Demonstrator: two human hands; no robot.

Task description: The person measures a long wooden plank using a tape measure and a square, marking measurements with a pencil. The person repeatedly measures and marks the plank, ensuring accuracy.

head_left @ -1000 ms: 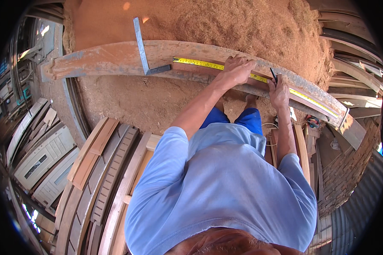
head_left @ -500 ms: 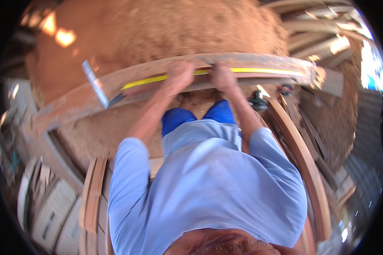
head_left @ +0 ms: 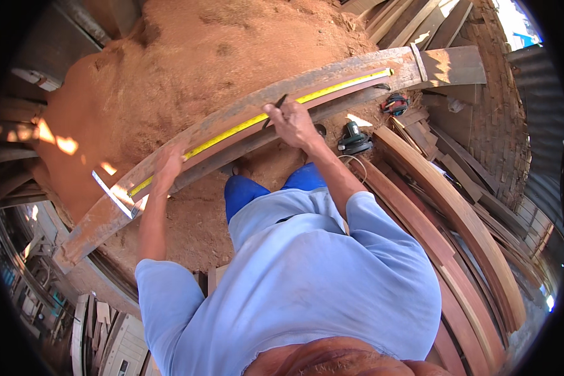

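A yellow tape measure blade (head_left: 235,130) runs along a reddish wooden strip (head_left: 323,99), which lies on a long, weathered beam (head_left: 225,103). My left hand (head_left: 168,166) rests across the strip and the blade toward the left; its fingers are smeared and their grip is unclear. Farther right, my right hand (head_left: 291,124) is closed around a slim dark pencil (head_left: 282,100), right over the tape. A metal try square (head_left: 114,195) lies across the beam by the left end of the blade, beyond my left hand.
A dark green power tool (head_left: 355,139) sits right of my legs, near a red-and-black tool (head_left: 395,104). Long curved timbers (head_left: 457,207) lie along my right side. Reddish earth (head_left: 232,50) is heaped behind the beam. Stacked planks (head_left: 413,25) stand at the far right.
My left hand has moved left along the strip, and my right hand sits slightly left of before. The view has turned, so the beam now slants up to the right.
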